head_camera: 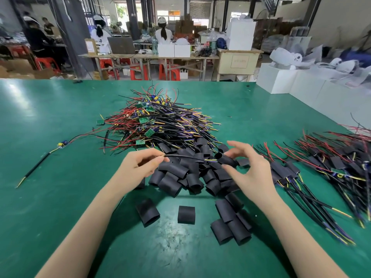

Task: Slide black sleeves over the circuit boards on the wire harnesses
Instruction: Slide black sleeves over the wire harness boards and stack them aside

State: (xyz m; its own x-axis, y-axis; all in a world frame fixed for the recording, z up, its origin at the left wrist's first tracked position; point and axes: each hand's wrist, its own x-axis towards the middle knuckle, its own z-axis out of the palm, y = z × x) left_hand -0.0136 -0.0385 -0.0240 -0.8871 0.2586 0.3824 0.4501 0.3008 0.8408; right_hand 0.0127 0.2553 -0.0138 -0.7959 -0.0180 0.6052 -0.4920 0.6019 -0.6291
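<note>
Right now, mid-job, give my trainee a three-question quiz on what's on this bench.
1. True or false: the left hand pinches a black cable.
2. Where do the finished harnesses, sleeves already on, lie?
A. far left of the mat
B. to the right of the right hand
C. on the white boxes
3. Fill in: the cable's coloured wire tips point at the mouth of a black ____ by the right hand's fingers.

Key: 1 true; 2 B; 3 sleeve. The bare-board pile lies behind the loose sleeves on the green mat.
</note>
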